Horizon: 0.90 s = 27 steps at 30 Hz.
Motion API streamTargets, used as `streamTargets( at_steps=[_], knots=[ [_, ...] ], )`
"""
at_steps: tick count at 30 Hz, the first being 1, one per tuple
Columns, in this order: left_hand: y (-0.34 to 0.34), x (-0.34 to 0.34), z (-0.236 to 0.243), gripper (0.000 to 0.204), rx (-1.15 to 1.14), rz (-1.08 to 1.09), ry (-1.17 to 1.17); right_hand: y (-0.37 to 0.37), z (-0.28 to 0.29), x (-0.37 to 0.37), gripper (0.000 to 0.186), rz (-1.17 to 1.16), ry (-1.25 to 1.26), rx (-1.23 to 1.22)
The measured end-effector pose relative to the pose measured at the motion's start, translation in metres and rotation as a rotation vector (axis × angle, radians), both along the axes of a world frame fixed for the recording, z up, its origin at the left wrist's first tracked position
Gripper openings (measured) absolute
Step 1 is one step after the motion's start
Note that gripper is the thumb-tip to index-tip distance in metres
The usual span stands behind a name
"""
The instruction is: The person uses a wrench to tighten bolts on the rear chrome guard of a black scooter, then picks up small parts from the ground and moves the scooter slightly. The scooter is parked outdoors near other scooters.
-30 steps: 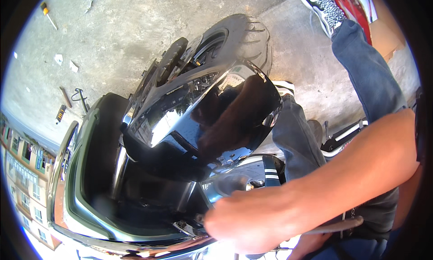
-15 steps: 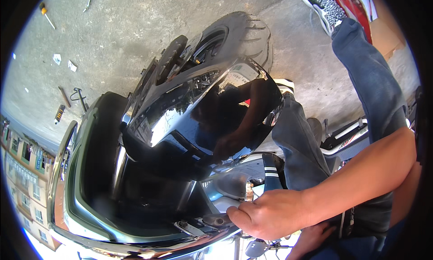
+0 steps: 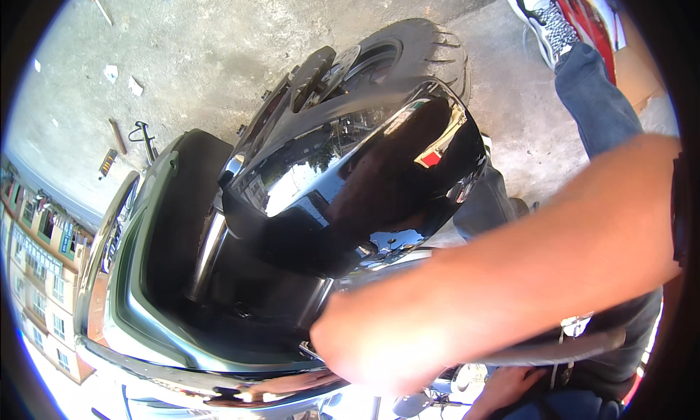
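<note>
My right arm crosses from the right edge, and its blurred right hand (image 3: 379, 347) is closed at the lower rim of the motorbike's front end. The end of a small metal bracket (image 3: 310, 351) pokes out beside the knuckles. What the fingers hold is hidden. A long brownish-grey strip (image 3: 569, 349) shows below the forearm; whether it is in the hand cannot be told. Partly covered at the bottom, my left hand (image 3: 507, 387) lies with fingers extended against dark cloth. Beyond the right hand sit the glossy black fender (image 3: 364, 179), chrome fork tubes (image 3: 209, 256) and the green-edged fairing (image 3: 138, 289).
The tyre (image 3: 430, 52) rests on concrete at the top. A screwdriver (image 3: 98, 3), a black-and-yellow piece (image 3: 107, 163) and paper scraps (image 3: 135, 87) lie on the left. A chrome bar (image 3: 91, 296) curves round the fairing. Legs in dark trousers (image 3: 594, 99) stand at the right.
My right hand has moved left along the rim and now covers most of the bracket. The forearm appears larger and blurred. The whole scene has shifted slightly right in view.
</note>
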<state>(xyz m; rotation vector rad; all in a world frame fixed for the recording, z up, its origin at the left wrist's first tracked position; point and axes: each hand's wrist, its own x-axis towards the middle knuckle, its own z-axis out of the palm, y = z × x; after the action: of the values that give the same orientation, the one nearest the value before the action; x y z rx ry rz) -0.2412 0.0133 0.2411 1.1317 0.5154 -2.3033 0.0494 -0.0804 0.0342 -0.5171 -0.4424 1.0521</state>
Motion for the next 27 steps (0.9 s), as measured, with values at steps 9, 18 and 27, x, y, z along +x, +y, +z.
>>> streamTargets(
  at_steps=[9, 18, 27],
  knots=[
    [0.005, 0.011, -0.010, 0.035, -0.132, -0.111, 0.172, -0.013, 0.009, -0.025, 0.017, 0.031, -0.108, -0.232],
    [0.002, 0.018, -0.011, 0.035, -0.108, -0.033, 0.038, 0.019, 0.038, -0.111, 0.033, -0.406, -0.061, -0.495],
    [-0.001, 0.018, -0.004, 0.046, -0.046, 0.051, -0.152, 0.020, 0.044, -0.118, 0.034, -0.470, -0.084, -0.552]
  ],
)
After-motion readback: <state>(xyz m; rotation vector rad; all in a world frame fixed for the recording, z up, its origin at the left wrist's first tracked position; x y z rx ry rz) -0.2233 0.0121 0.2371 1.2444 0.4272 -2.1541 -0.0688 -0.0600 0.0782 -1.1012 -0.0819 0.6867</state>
